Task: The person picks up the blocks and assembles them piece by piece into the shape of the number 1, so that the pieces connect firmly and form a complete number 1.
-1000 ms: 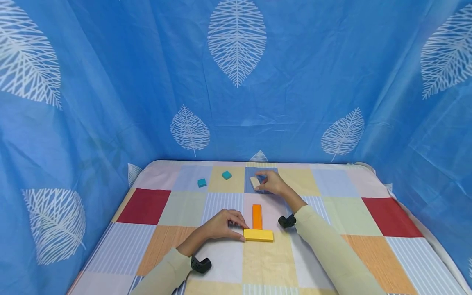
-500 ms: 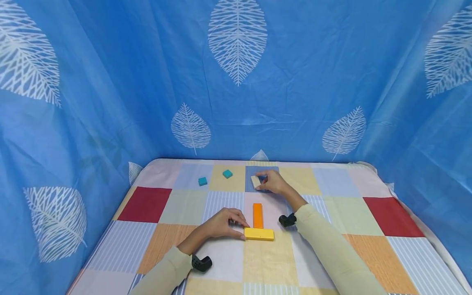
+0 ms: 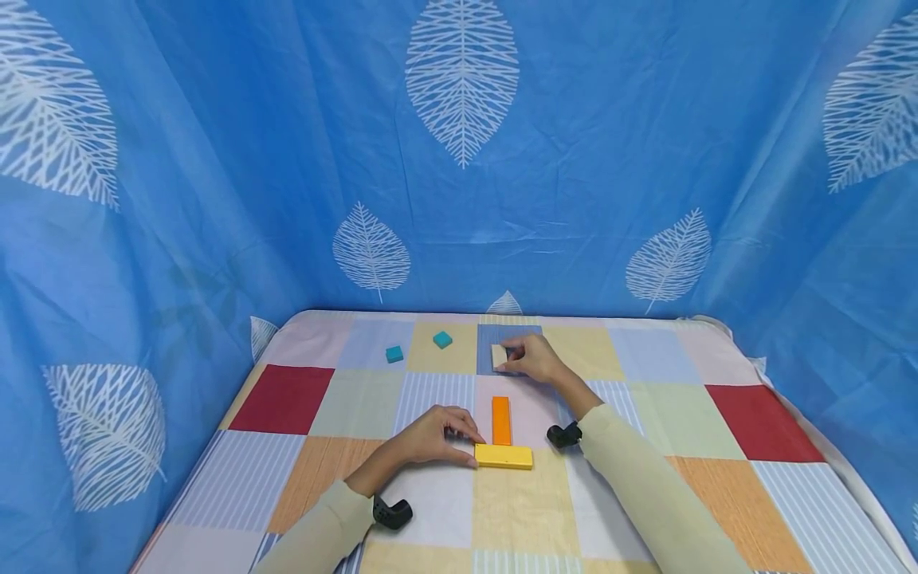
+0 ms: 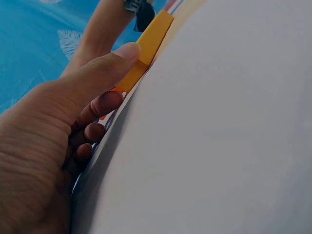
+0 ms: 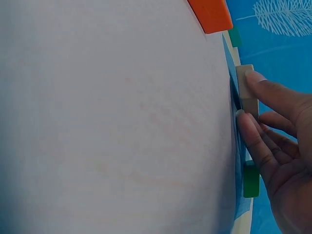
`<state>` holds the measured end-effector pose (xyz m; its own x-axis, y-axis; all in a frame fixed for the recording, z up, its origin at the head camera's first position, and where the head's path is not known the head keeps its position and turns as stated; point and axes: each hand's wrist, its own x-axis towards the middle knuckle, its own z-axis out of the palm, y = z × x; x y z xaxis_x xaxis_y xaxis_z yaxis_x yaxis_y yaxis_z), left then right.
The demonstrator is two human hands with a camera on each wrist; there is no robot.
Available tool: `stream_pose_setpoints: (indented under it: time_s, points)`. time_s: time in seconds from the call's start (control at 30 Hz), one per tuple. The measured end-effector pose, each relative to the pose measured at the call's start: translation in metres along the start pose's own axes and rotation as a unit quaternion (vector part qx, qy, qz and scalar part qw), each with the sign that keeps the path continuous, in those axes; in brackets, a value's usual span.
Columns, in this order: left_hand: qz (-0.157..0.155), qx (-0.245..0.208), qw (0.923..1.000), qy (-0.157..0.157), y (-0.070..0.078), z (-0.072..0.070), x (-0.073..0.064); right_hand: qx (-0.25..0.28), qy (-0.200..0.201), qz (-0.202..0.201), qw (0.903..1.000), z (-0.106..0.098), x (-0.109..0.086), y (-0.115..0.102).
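Note:
My left hand (image 3: pixel 439 436) pinches the left end of a long yellow block (image 3: pixel 504 457) that lies crosswise on the patchwork cloth. In the left wrist view, the thumb (image 4: pixel 127 51) sits on the yellow block (image 4: pixel 155 38). An orange block (image 3: pixel 501 420) lies lengthwise behind the yellow one, its near end right at the yellow block's back edge. Farther back, my right hand (image 3: pixel 532 359) grips a small beige block (image 3: pixel 498 357) between thumb and fingers over the blue patch. The right wrist view shows the beige block (image 5: pixel 247 87) between thumb and fingertips.
Two teal blocks (image 3: pixel 394 354) lie at the back left of the cloth. A green block (image 5: pixel 251 179) shows behind the right hand's fingers in the right wrist view. Blue leaf-print curtain (image 3: pixel 459 239) hangs around the back and sides of the table.
The beige block has turned from slanted to nearly straight and shifted slightly right with my right hand. My left hand and the yellow and orange blocks stay put.

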<state>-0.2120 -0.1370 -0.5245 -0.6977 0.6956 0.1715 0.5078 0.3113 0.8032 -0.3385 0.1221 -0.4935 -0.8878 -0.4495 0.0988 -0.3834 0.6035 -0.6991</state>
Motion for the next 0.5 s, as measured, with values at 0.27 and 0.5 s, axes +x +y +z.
stream_pose_setpoints:
  time_s: [0.27,0.5]
  points:
    - [-0.003,-0.003,1.0,0.0,0.001,0.0,-0.001,0.006,0.014,0.005,0.9999,0.0,-0.01,0.001]
    - [0.004,-0.006,1.0,0.002,0.001,0.0,-0.001,0.017,0.015,-0.008,0.9997,0.0,-0.02,-0.007]
